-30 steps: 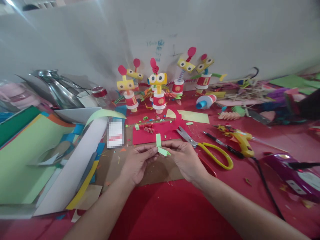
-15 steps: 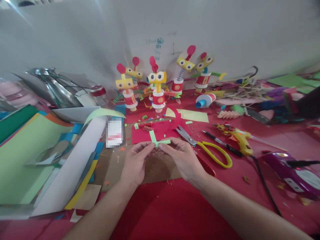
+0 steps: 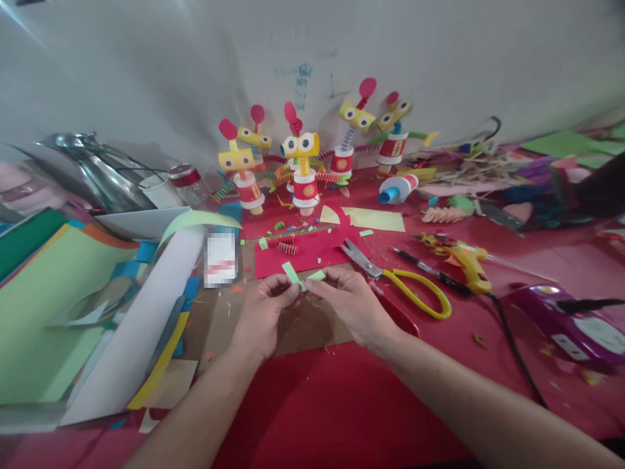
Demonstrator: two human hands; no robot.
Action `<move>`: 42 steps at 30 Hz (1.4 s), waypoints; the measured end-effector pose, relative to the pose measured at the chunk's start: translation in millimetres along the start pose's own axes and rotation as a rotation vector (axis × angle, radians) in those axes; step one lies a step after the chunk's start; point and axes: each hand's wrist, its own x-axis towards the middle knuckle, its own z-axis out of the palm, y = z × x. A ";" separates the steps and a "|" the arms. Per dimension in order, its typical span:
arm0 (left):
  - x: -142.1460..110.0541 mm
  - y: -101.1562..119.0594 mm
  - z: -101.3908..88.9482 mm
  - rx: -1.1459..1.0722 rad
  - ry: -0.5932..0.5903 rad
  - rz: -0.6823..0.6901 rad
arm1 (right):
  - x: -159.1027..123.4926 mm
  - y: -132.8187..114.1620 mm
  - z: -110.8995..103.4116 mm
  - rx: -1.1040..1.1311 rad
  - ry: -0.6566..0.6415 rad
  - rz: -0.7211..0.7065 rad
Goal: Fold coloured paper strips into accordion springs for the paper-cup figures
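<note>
Between my two hands is a folded strip of light green paper [image 3: 290, 271], its two ends sticking up in a V. My left hand [image 3: 263, 311] pinches it from the left with thumb and fingers. From the right, my right hand [image 3: 354, 303] grips the other part of the fold; the fingertips hide the middle. Just beyond lies a sheet of red paper [image 3: 266, 260] with small coiled paper springs [image 3: 287, 245] on it. Scissors with yellow handles [image 3: 415, 294] rest right of my right hand, blades pointing away.
Several paper-cup figures [image 3: 305, 189] stand along the wall. On the right are a pen [image 3: 430, 270], a yellow glue gun [image 3: 471, 267] with its cord, and a purple power strip [image 3: 569, 326]. Coloured paper sheets [image 3: 43, 312] and a white roll [image 3: 141, 319] fill the left. A metal kettle [image 3: 92, 169] stands behind.
The green strip has turned in my fingers; its ends have gone from one upright and one folded low to a V shape. Both hands stay close together. The view has shifted slightly.
</note>
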 end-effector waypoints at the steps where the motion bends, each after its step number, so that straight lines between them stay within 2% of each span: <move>1: -0.2 -0.8 0.2 0.008 0.005 0.002 | -0.2 0.8 0.0 -0.064 0.009 -0.016; 3: -0.5 -2.3 0.9 0.004 0.016 0.005 | -0.9 2.0 0.3 -0.241 0.050 -0.117; 5: -0.3 -3.5 1.7 -0.024 0.018 0.026 | -1.9 2.7 1.1 -0.406 0.094 -0.286; 7: 0.3 -4.4 2.4 -0.066 0.019 0.066 | -3.3 3.1 1.9 -0.478 0.114 -0.435; 12: 0.9 -5.6 3.9 -0.165 0.067 0.117 | -8.0 4.6 0.3 -0.576 0.131 -0.584; 15: -1.2 -4.8 5.5 -0.191 0.010 0.140 | -11.6 5.2 -2.1 -0.709 0.128 -0.753; 17: -2.8 -4.2 6.7 -0.196 -0.041 0.160 | -13.5 4.2 -2.4 -0.741 0.131 -0.807; 20: -4.1 -5.3 7.9 -0.196 -0.069 0.171 | -15.0 0.5 0.1 -0.660 0.156 -0.713; 23: -4.1 -9.2 8.8 -0.178 -0.071 0.178 | -14.8 -2.8 3.8 -0.506 0.133 -0.486; 27: -4.5 -12.8 10.6 -0.182 -0.044 0.200 | -10.7 -3.1 6.4 -0.117 0.016 -0.179; 30: -5.0 -12.6 11.5 -0.251 -0.036 0.180 | -6.4 -2.5 5.9 0.110 -0.048 -0.061; 34: -4.7 -13.6 9.9 -0.350 -0.005 0.093 | -4.7 -2.1 4.5 0.109 -0.016 -0.073; 39: -5.3 -13.3 7.1 -0.351 -0.006 0.090 | -7.4 -1.9 4.8 -0.108 0.025 -0.254; 42: -6.9 -9.0 7.6 -0.301 -0.035 0.089 | -6.6 -1.6 4.7 -0.187 0.065 -0.282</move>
